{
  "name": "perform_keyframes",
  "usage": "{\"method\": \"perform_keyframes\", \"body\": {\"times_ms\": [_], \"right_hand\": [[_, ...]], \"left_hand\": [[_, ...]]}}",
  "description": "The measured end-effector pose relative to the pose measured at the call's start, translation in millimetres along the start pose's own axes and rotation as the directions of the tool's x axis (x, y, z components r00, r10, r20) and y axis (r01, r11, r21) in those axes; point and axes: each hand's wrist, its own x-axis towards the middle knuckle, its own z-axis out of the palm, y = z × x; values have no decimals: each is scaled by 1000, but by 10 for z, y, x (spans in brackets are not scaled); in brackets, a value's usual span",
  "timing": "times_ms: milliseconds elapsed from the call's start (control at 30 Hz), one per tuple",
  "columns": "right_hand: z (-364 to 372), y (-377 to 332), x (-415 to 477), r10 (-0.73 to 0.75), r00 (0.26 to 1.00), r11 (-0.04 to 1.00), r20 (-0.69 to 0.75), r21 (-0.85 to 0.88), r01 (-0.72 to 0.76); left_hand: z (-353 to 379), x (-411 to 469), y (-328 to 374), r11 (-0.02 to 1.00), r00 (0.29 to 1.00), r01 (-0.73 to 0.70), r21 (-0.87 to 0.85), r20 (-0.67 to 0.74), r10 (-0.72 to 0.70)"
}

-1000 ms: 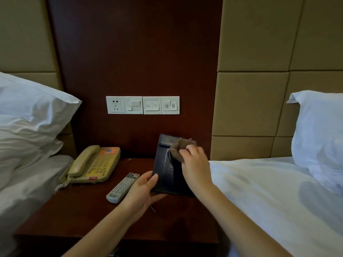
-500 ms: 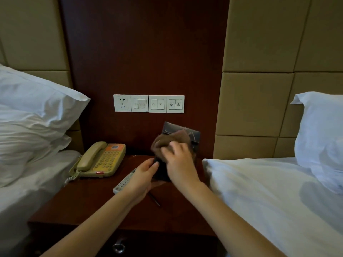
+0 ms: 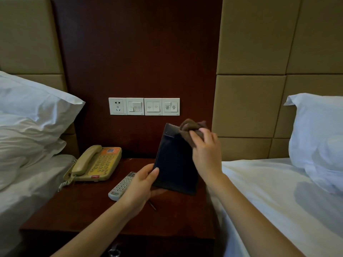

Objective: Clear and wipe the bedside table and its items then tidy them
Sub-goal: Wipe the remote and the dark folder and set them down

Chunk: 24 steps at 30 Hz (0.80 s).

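While the left hand (image 3: pixel 142 184) pinches the dark folder (image 3: pixel 174 164) tilted over the bedside table (image 3: pixel 78 210) and the right hand (image 3: pixel 206 154) clutches a brown cloth (image 3: pixel 191 127) at its top, hard wiping could lever it loose

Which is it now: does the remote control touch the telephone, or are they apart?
Apart. The head view shows a strip of bare dark table between the near right corner of the telephone and the side of the remote control.
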Motion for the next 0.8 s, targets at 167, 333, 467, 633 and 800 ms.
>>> {"method": "perform_keyframes", "body": {"times_ms": [167, 333, 467, 633, 800], "right_hand": [[-8, -318, 53, 27, 994, 996, 101, 85, -36], [44, -557, 192, -13, 996, 989, 83, 150, 0], [67, -158, 27, 188, 970, 970, 156, 126, -208], [80, -382, -8, 249, 953, 957, 172, 108, -270], [167, -676, -24, 15, 991, 986, 136, 162, -37]], "left_hand": [[82, 8, -41, 965, 995, -95, 246, 3, 97], [122, -49, -37, 958, 987, -137, 252, -42, 152], [-5, -90, -74, 970, 988, -113, 214, -79, 133], [57, -78, -62, 963, 985, -142, 231, -61, 160], [92, -47, -18, 952, 957, -205, 227, -156, 243]]}}
